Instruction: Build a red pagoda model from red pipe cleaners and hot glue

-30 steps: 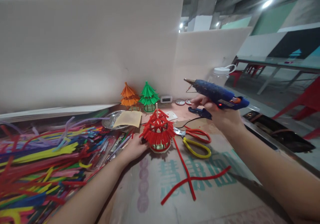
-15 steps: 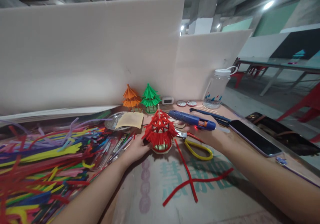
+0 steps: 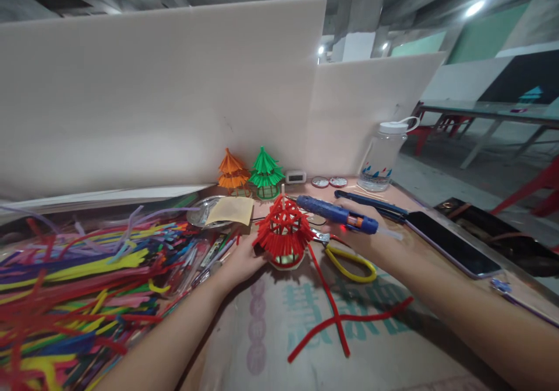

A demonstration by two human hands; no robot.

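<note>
A small red pipe-cleaner pagoda (image 3: pixel 286 236) with fringed tiers and a pale stick up its middle stands upright in front of me. My left hand (image 3: pixel 242 258) grips its left side, fingertips partly hidden behind the fringe. In my right hand (image 3: pixel 364 236) is a blue hot glue gun (image 3: pixel 327 208), held nearly level, its nozzle close to the pagoda's upper tier. A red light glows on the gun, and a clear glue stick (image 3: pixel 390 233) pokes out of its rear. Whether the nozzle touches the pagoda cannot be made out. Yellow-handled scissors (image 3: pixel 351 266) lie below my right hand.
Joined red pipe cleaners (image 3: pixel 336 319) lie on the board nearest me. Loose colourful pipe cleaners (image 3: pixel 78 286) cover the left side. Orange (image 3: pixel 233 172) and green (image 3: pixel 266 172) pagodas stand behind. A phone (image 3: pixel 452 243) and a water bottle (image 3: pixel 379 155) are at right.
The view has shifted slightly. Pagoda and glue gun nozzle are a touch closer together; both hands keep their holds.
</note>
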